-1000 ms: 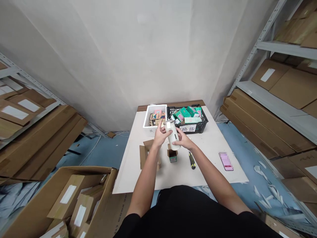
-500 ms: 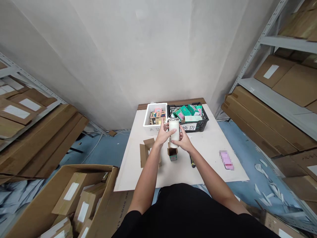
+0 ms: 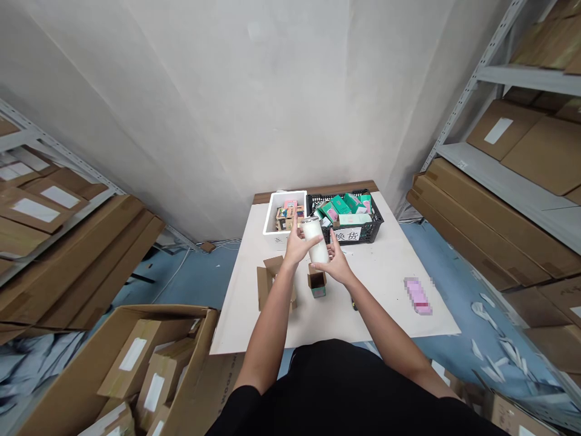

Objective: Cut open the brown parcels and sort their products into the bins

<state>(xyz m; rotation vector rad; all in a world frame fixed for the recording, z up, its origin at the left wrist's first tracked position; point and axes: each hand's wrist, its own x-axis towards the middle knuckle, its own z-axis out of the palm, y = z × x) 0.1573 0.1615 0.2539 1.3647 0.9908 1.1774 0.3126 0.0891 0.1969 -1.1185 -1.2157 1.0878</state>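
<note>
A white tumbler [image 3: 316,243] with a metal-coloured rim is held up over the table, its top leaning left. My left hand [image 3: 297,245] is closed around its upper left side, thumb across the front. At the lower right, my right hand [image 3: 336,264] supports it with the thumb near the base and the index finger pointing up. Just below stands a small open box [image 3: 318,284], brown inside with green on its outside. Left of that, an open brown carton [image 3: 264,284] lies partly behind my left forearm.
At the table's back are a white bin [image 3: 272,218] of small boxes and a black basket [image 3: 374,229] of green boxes. A pixelated pink item [image 3: 418,295] lies at right. A large carton [image 3: 209,321] of parcels stands left; loaded shelves [image 3: 499,163] flank the table.
The tumbler has gone from upright to tilted, its top moving left. My right hand's fingers have loosened and spread on its right side, while the left hand keeps its hold.
</note>
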